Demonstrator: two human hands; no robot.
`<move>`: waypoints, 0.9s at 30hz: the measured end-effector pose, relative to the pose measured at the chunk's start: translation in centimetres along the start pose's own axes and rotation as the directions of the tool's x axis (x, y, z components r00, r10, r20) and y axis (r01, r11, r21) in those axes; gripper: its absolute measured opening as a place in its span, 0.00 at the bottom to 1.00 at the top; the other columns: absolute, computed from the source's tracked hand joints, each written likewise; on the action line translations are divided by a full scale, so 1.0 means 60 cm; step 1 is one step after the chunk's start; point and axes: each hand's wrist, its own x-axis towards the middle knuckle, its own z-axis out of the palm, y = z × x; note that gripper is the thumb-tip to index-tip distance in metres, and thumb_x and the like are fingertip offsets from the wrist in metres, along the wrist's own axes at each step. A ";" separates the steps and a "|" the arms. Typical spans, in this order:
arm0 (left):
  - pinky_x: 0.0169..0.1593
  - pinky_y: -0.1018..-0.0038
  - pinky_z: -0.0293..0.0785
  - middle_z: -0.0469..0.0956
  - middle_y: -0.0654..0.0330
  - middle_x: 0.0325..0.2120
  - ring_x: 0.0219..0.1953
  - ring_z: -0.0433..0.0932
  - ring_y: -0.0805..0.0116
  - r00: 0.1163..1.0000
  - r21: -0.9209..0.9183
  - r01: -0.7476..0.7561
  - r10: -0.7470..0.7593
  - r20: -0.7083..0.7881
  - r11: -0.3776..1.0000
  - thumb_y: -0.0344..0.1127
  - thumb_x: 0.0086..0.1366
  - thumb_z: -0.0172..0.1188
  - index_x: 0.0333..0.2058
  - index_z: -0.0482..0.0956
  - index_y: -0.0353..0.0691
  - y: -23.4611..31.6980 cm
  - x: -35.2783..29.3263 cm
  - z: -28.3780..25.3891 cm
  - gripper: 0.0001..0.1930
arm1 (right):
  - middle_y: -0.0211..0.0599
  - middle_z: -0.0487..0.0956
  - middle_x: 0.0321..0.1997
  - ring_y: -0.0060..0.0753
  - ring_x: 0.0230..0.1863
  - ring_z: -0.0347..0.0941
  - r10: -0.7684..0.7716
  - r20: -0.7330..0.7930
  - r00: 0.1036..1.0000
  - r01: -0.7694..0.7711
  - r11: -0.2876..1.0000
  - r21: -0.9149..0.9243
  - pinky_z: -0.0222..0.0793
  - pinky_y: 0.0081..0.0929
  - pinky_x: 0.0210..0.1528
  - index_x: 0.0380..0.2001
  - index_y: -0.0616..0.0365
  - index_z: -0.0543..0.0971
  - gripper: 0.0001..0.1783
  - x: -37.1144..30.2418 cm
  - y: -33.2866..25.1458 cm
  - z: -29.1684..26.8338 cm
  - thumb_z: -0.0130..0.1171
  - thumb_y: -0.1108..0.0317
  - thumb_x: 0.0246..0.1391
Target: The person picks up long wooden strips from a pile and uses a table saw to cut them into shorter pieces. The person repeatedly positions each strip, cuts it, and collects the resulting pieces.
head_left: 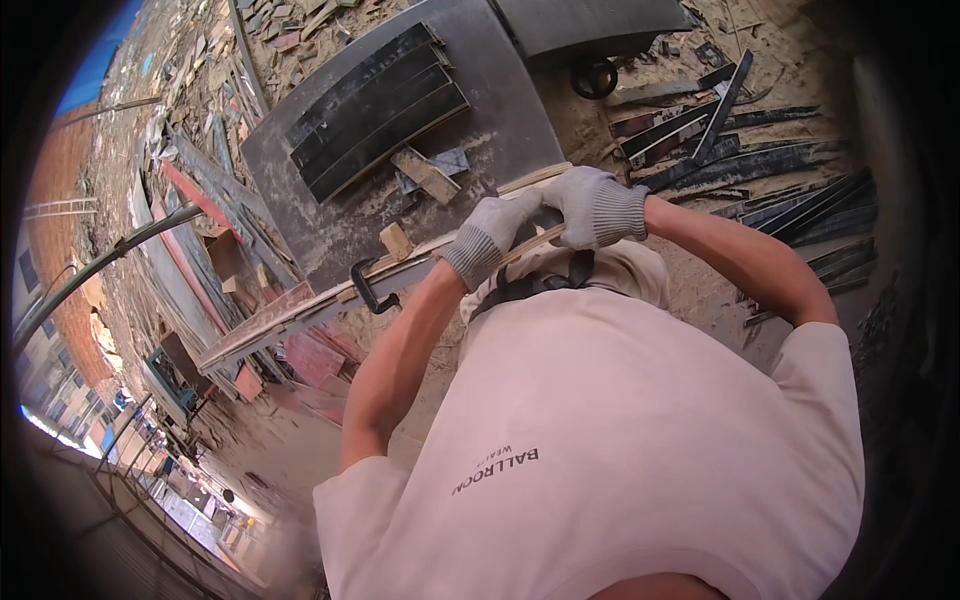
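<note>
Both my hands wear grey knitted gloves and are close together at the near edge of a dark metal table (pixel 505 105). My left hand (pixel 497 228) has its fingers wrapped round a thin plywood strip (pixel 535 243), close to my waist. Beside it, my right hand (pixel 592 205) is closed on the same strip, with the fingers curled over it. The gloves cover much of the strip. Pale layered wood (pixel 535 179) also shows just beyond the hands. Left of them, a black clamp (pixel 372 290) grips the long rail (pixel 290 322) along the table's edge.
Dark-faced boards (pixel 375 115) lie side by side on the table, with small wood offcuts (pixel 427 176) and a wooden block (pixel 396 240) nearer me. A black handwheel (pixel 594 78) sits beyond the right corner. Dark strips (pixel 740 150) litter the ground at right; scrap wood (pixel 195 170) covers the left.
</note>
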 end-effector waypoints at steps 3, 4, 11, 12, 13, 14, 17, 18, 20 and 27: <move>0.38 0.74 0.76 0.86 0.61 0.29 0.32 0.80 0.74 0.996 -0.118 0.080 -0.084 -0.031 0.990 0.47 0.78 0.56 0.41 0.88 0.31 0.004 -0.007 0.010 0.22 | 0.53 0.85 0.38 0.56 0.42 0.83 -0.100 -0.104 0.990 0.108 0.992 0.072 0.79 0.41 0.47 0.46 0.55 0.85 0.24 -0.006 0.017 0.011 0.69 0.61 0.42; 0.37 0.74 0.76 0.86 0.61 0.28 0.31 0.80 0.75 0.998 -0.164 0.024 -0.035 -0.059 0.986 0.47 0.77 0.57 0.40 0.88 0.30 -0.005 -0.009 0.016 0.22 | 0.52 0.85 0.38 0.56 0.42 0.82 -0.142 -0.150 0.978 0.155 0.985 0.078 0.78 0.41 0.47 0.45 0.55 0.85 0.23 -0.006 0.026 0.022 0.68 0.61 0.43; 0.36 0.76 0.79 0.86 0.59 0.31 0.30 0.82 0.75 0.949 -0.601 0.274 -0.311 0.044 0.751 0.41 0.76 0.60 0.42 0.87 0.31 0.007 -0.014 0.010 0.17 | 0.52 0.85 0.38 0.56 0.43 0.82 -0.073 -0.150 0.986 0.084 0.994 0.066 0.78 0.42 0.48 0.39 0.59 0.84 0.18 0.001 0.028 0.025 0.68 0.60 0.45; 0.36 0.76 0.80 0.86 0.60 0.32 0.31 0.83 0.75 0.924 -0.635 0.341 -0.371 0.092 0.693 0.40 0.76 0.60 0.43 0.87 0.31 0.013 -0.011 0.001 0.16 | 0.51 0.84 0.37 0.55 0.42 0.82 -0.135 -0.230 0.964 0.130 0.991 -0.036 0.77 0.42 0.47 0.40 0.58 0.84 0.19 0.008 0.027 0.029 0.69 0.61 0.46; 0.39 0.75 0.82 0.87 0.62 0.34 0.32 0.84 0.73 0.899 -0.719 0.359 -0.428 0.095 0.595 0.37 0.75 0.61 0.43 0.86 0.31 0.004 -0.005 0.003 0.13 | 0.50 0.83 0.36 0.54 0.41 0.81 -0.207 -0.302 0.930 0.170 0.975 -0.144 0.77 0.42 0.45 0.42 0.57 0.83 0.20 0.015 0.031 0.038 0.70 0.61 0.46; 0.38 0.75 0.82 0.86 0.61 0.34 0.31 0.83 0.73 0.899 -0.693 0.376 -0.423 0.111 0.615 0.38 0.75 0.61 0.43 0.86 0.33 -0.038 0.008 0.004 0.13 | 0.48 0.82 0.35 0.53 0.40 0.81 -0.283 -0.366 0.886 0.199 0.947 -0.251 0.77 0.42 0.44 0.43 0.56 0.82 0.21 0.023 0.038 0.051 0.71 0.61 0.46; 0.33 0.74 0.82 0.84 0.60 0.33 0.28 0.82 0.71 0.862 -0.625 0.442 -0.498 0.096 0.643 0.43 0.73 0.63 0.44 0.86 0.36 -0.035 0.005 -0.033 0.14 | 0.46 0.80 0.35 0.51 0.40 0.81 -0.375 -0.349 0.859 0.239 0.896 -0.373 0.77 0.44 0.43 0.48 0.53 0.79 0.21 0.029 0.088 0.070 0.69 0.56 0.54; 0.31 0.73 0.82 0.84 0.60 0.32 0.27 0.82 0.70 0.841 -0.609 0.467 -0.535 0.082 0.641 0.44 0.73 0.64 0.44 0.86 0.37 -0.023 0.000 -0.045 0.15 | 0.46 0.81 0.36 0.52 0.40 0.81 -0.306 -0.337 0.890 0.204 0.930 -0.306 0.76 0.45 0.43 0.48 0.54 0.78 0.21 0.022 0.092 0.063 0.67 0.54 0.57; 0.25 0.73 0.77 0.82 0.59 0.29 0.26 0.82 0.69 0.803 -0.650 0.335 -0.568 -0.181 0.682 0.53 0.71 0.63 0.49 0.84 0.37 -0.160 0.014 -0.085 0.23 | 0.52 0.82 0.35 0.57 0.43 0.80 -0.015 -0.303 0.953 -0.007 0.997 -0.073 0.74 0.51 0.43 0.46 0.56 0.78 0.21 0.018 0.108 0.064 0.60 0.48 0.65; 0.55 0.56 0.78 0.83 0.44 0.43 0.49 0.83 0.44 0.070 -0.200 0.793 -0.412 -0.908 0.576 0.59 0.50 0.74 0.47 0.78 0.34 -0.212 0.120 -0.055 0.36 | 0.52 0.81 0.34 0.51 0.39 0.79 0.300 -0.427 0.853 -0.126 0.913 0.389 0.72 0.47 0.44 0.45 0.60 0.78 0.25 0.041 0.188 0.104 0.57 0.45 0.69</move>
